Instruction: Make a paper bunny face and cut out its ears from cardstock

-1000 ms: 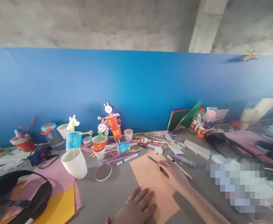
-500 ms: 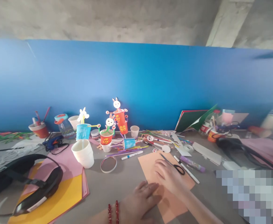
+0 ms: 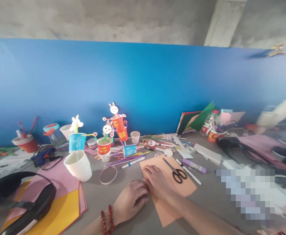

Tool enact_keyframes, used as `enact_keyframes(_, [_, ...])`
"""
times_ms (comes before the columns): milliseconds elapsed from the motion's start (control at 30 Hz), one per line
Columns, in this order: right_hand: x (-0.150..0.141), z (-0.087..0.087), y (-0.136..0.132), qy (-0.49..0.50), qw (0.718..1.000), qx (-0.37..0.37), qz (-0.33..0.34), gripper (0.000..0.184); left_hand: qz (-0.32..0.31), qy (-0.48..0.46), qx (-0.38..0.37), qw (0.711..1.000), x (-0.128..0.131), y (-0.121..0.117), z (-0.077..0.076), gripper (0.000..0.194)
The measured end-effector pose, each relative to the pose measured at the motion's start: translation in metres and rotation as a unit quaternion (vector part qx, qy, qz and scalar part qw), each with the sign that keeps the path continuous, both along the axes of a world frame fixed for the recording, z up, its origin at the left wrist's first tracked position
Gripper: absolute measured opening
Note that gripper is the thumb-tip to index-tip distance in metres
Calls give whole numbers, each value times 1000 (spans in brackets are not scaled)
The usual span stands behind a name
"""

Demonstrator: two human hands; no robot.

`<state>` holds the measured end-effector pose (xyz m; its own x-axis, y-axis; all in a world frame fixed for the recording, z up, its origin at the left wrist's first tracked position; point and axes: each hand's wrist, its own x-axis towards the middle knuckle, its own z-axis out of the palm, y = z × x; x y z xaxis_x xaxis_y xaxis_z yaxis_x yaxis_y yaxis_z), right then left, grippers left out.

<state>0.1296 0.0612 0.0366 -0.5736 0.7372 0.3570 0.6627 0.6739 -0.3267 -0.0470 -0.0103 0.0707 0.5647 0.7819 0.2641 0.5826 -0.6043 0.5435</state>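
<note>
My left hand, with red beads round the wrist, rests on the desk beside the left edge of a sheet of orange paper. Its fingers are loosely bent, the thumb stands apart, and no object shows in it. Flat on the paper lies my right hand, fingers stretched out and touching the left hand's fingertips. Black-handled scissors lie on the sheet, right of that hand. Just beyond the paper's right edge are a white marker and a purple glue stick.
Rabbit figures on red cups stand towards the blue partition. Stacked white cups, a tape ring, coloured sheets and a black headset are at left. A long white box lies at right.
The view has turned slightly right. My right hand has slid left across the orange paper, away from the scissors, which now show whole. My left hand has drawn back left, off the sheet.
</note>
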Motion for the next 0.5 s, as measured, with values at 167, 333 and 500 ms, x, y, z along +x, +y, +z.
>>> enact_keyframes(167, [-13,7,11,3,1000,-3,-29,9,24,-53,-55,997,-4,9,-5,20])
enact_keyframes(333, [-12,-1,20,93,994,-10,-57,6,44,-100,-106,988,-5,13,-3,19])
enact_keyframes(500, [-5,-3,24,197,980,-6,-39,11,64,-102,-87,989,-1,10,-6,17])
